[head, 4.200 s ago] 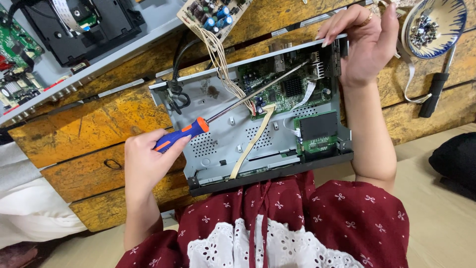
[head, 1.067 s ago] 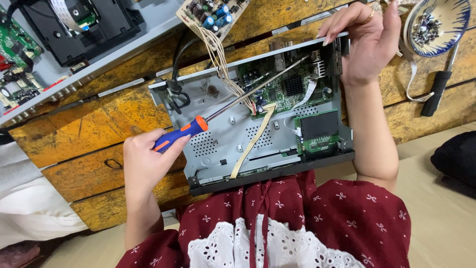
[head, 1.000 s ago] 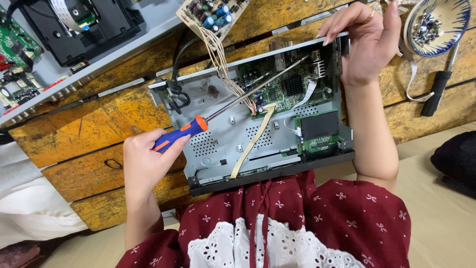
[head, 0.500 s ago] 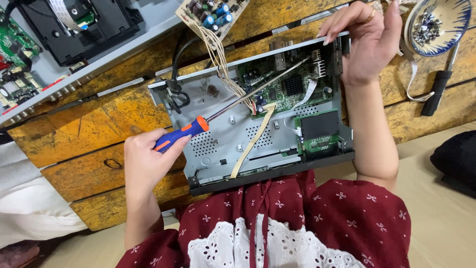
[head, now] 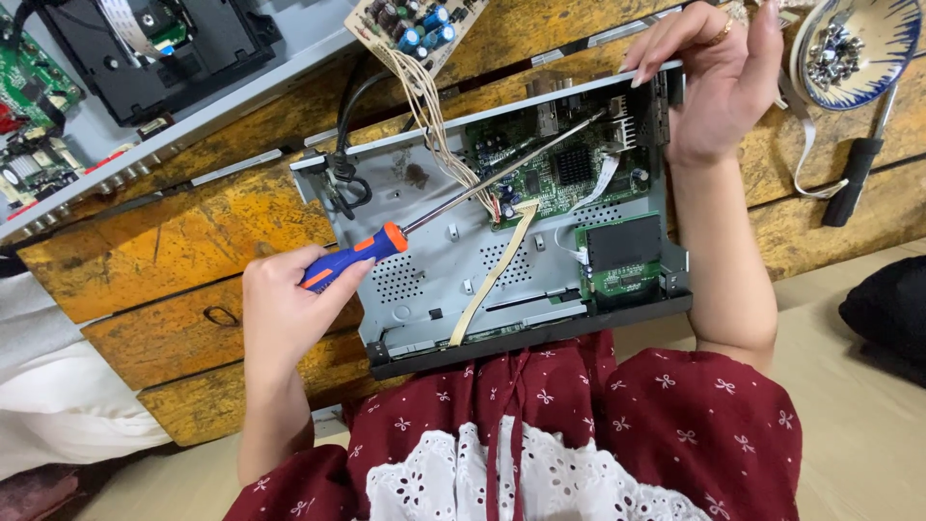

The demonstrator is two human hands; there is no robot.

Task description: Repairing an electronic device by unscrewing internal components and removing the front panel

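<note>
An opened grey metal device chassis (head: 434,260) lies on the wooden bench, its front edge over my lap. Inside sit a green main circuit board (head: 555,169) and a smaller green board (head: 622,256). My left hand (head: 289,309) grips the blue-and-orange handle of a long screwdriver (head: 463,198), whose tip reaches the main board's far right corner. My right hand (head: 719,82) grips the chassis at its far right corner. A beige ribbon cable (head: 492,275) runs across the chassis floor. A small power board (head: 405,24) hangs off beige wires at the back.
A blue-rimmed bowl (head: 902,53) holding screws stands at the far right, with a black-handled tool (head: 854,178) beside it. A black disc-drive unit (head: 164,43) and green circuit boards (head: 29,116) lie on a grey panel at the far left. A dark cloth (head: 887,309) lies on the right.
Nothing has shifted much: both hands keep their holds and the screwdriver stays angled into the main board.
</note>
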